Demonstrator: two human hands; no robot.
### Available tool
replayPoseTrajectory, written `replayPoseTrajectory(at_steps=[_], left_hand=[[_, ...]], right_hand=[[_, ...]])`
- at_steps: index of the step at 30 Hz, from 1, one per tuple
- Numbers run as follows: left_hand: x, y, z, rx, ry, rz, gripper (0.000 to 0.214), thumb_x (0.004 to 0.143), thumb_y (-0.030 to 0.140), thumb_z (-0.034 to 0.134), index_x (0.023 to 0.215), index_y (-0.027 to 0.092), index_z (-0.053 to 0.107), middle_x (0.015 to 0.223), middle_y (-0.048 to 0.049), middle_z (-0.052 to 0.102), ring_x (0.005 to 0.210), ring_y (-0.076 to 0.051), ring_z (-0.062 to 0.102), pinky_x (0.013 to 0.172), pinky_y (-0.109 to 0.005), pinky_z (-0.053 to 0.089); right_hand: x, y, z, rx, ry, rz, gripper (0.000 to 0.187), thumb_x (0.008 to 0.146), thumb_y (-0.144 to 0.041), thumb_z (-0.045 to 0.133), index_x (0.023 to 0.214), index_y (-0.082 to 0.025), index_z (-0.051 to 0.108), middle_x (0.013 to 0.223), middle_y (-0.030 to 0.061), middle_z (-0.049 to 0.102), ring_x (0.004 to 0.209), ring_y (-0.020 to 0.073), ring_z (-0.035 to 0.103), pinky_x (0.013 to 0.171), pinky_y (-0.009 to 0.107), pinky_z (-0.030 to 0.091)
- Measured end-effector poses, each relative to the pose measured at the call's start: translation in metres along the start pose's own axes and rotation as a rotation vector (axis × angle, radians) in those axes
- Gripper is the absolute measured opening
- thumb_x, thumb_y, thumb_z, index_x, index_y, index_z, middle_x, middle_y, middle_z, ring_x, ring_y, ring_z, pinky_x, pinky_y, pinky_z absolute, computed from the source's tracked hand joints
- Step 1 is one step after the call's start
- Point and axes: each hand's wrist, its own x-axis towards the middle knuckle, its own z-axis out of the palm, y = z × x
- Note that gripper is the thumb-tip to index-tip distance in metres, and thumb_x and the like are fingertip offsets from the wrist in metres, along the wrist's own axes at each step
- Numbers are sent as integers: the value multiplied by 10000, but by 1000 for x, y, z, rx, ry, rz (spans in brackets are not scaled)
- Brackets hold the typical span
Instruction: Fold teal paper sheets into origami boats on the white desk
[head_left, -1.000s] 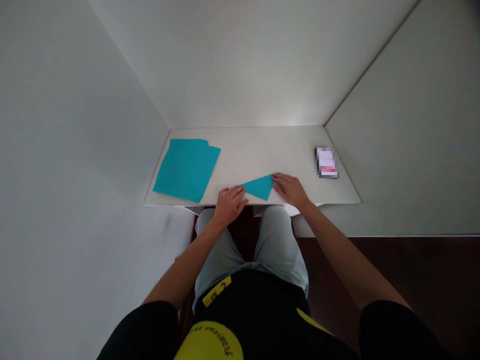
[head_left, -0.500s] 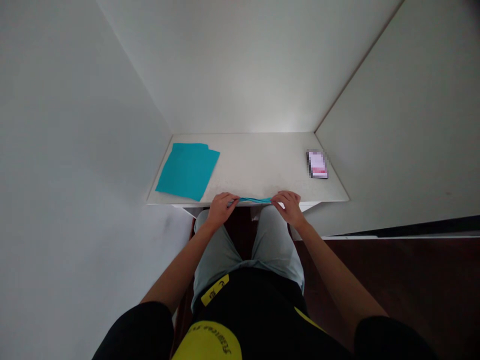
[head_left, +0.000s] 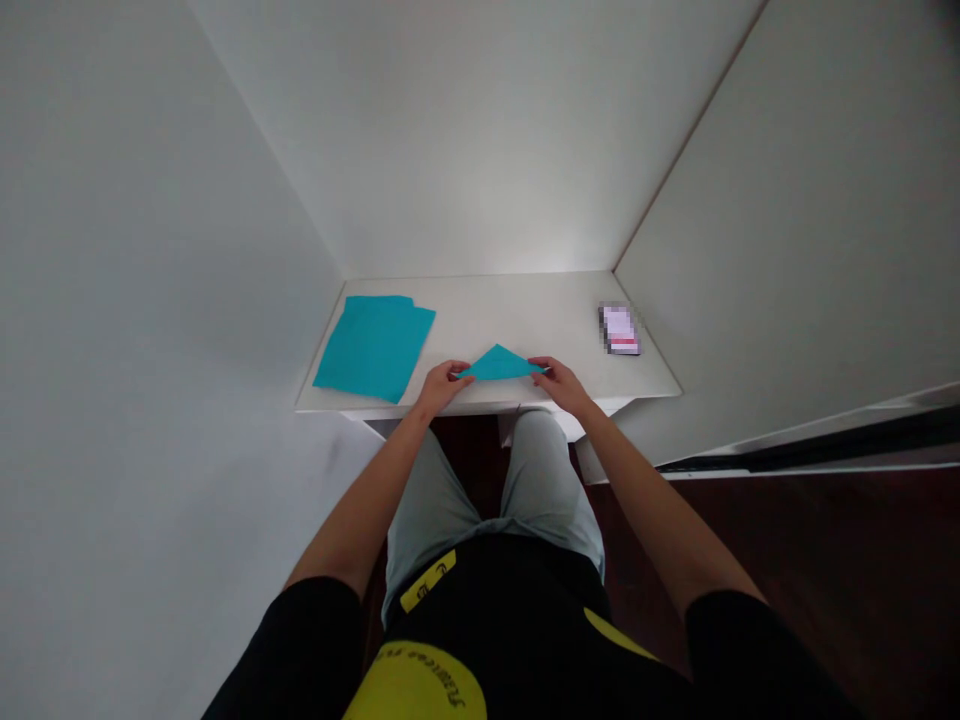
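Observation:
A blue sheet of paper (head_left: 498,365), folded into a flat triangle, is at the front of the white table with its peak toward the wall. My left hand (head_left: 445,384) pinches its left corner between thumb and fingers. At the right corner, my right hand (head_left: 558,382) grips the paper the same way. The long edge of the triangle faces me. Whether the paper rests on the tabletop or hangs slightly above it, I cannot tell.
Several larger blue sheets (head_left: 373,348) lie overlapped on the left of the white table (head_left: 517,310). A phone (head_left: 620,330), its screen blurred, lies at the right end. White walls enclose the table at the left, back and right.
Both hands have moved slightly away from me, over the tabletop. The folded paper, seen nearly edge-on before, has tilted so its triangular face shows. Both hands keep their hold.

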Motion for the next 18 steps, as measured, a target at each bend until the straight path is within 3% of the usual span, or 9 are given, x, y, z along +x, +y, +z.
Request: replayPoseTrajectory(at_steps=[3,6,12,18], left_hand=[[4,-6,0,-2,-7,-7,468,749,417,920,1136,181,807,737,-3,736,680,-173,662,658,-289,535],[0,-13,1,-24,-7,-7,456,806,460,870,1154,171,814,690,3,708,643,-168,646,621,-285,511],[1,-19,4,-30,14,-5,432,834,422,809,1180,163,810,760,-14,744,659,-157,648,629,-275,502],[3,-23,5,-55,7,-10,403,830,334,781,1196,165,787,848,-29,777,690,-157,671,665,-277,533]], right_hand=[[12,6,2,-18,-6,21,464,842,-472,741,1232,-220,750,795,4,737,745,208,680,759,374,588],[12,10,4,25,27,48,473,861,-515,722,1230,-223,761,737,3,729,722,215,683,735,367,575],[6,14,7,89,29,49,544,804,-564,761,1232,-227,752,746,-11,705,701,203,644,687,349,553],[5,14,15,58,97,47,433,795,-507,711,1131,-239,762,726,-22,670,689,195,613,682,343,524]])
